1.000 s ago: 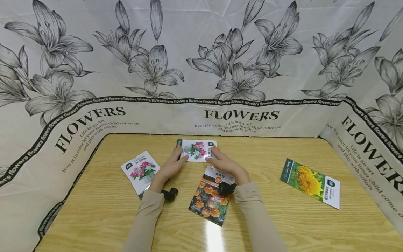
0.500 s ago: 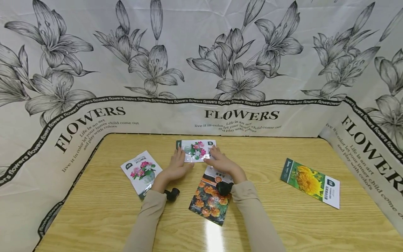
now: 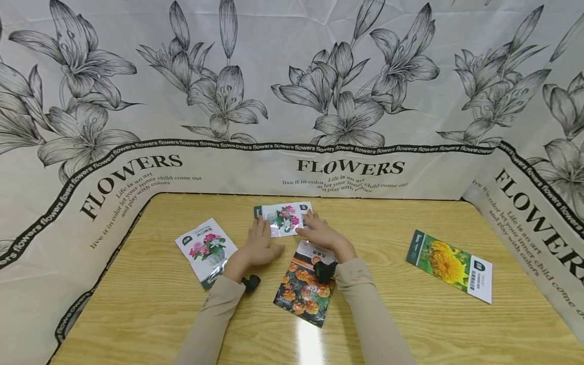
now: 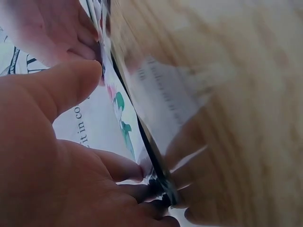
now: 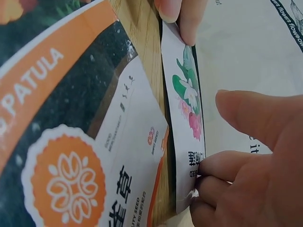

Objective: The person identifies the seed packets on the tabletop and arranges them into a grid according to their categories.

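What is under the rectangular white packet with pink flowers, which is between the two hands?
Next to this rectangular white packet with pink flowers, the light-brown wooden table shows, probably continuing beneath. Whatever is directly underneath is covered and cannot be seen.

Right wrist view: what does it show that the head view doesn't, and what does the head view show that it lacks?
Only the right wrist view: readable "PATULA" lettering on the orange-flower packet.

Only the head view: the nearer pink-flower packet at left, the yellow-flower packet at right, and the beige sleeves.

Both: the left hand and right hand at opposite ends of the far pink-flower packet, the orange-flower packet, the wooden table and the printed cloth.
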Available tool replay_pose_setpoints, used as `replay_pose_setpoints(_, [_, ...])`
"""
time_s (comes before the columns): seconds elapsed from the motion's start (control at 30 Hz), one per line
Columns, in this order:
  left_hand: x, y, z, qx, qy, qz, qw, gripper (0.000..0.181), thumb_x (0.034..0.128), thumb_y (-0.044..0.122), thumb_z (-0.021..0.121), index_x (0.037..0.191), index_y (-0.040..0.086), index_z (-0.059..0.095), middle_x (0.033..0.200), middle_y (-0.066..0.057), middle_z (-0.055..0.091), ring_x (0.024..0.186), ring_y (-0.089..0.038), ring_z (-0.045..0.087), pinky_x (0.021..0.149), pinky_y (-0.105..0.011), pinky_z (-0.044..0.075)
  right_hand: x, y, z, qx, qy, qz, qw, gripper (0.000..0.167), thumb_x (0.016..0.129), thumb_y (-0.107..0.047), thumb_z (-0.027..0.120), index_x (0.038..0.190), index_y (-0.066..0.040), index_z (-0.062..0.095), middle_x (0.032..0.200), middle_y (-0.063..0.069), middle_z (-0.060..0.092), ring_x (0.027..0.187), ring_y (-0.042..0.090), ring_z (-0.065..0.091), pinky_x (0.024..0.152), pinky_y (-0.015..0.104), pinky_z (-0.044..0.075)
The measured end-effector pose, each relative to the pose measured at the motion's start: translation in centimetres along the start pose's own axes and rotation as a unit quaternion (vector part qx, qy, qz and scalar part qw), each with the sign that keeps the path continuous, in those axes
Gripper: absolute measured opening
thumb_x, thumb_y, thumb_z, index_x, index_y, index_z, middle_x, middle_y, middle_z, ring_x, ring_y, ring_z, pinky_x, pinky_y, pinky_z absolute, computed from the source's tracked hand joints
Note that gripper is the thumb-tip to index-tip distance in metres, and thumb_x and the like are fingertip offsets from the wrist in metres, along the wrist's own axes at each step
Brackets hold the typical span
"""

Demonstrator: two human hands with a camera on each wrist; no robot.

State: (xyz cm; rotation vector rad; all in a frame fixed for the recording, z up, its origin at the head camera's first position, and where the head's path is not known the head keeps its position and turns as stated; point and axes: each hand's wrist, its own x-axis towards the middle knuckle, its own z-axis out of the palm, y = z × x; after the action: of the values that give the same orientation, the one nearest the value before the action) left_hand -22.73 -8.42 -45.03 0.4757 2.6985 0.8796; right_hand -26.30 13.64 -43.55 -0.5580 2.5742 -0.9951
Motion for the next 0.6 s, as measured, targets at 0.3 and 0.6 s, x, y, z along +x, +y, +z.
replay_pose_setpoints(0.3, [0.2, 0.4, 0.0, 0.034, 0.033, -0.016, 0.9987, 0.078, 0.1028, 0.038, 0.046, 0.152, -0.013, 0.015, 0.16, -0.033, 0.0, 0.148, -0.046, -0.004, 0.119, -0.055, -0.003, 0.0, 0.1, 0.0, 0.012, 0.014, -0.001, 0.9998, 0.067, 0.105, -0.029, 0.042, 0.15, 0.014, 0.02, 0.161, 0.029, 0.002, 0.148, 0.043, -0.005, 0.117, 0.058, -0.007])
replay_pose_setpoints(0.6, [1.4, 0.6, -0.8, 0.021, 0.108, 0.003, 0.994, 0.063, 0.1031, 0.031, 0.049, 0.151, -0.006, 0.033, 0.159, -0.03, 0.017, 0.149, -0.044, 0.006, 0.12, -0.055, 0.006, -0.5, -0.2, 0.4, 0.042, 0.042, 0.009, 0.9982, 0.07, 0.104, -0.03, 0.047, 0.154, 0.009, 0.017, 0.162, 0.028, 0.001, 0.149, 0.042, -0.005, 0.118, 0.058, -0.004])
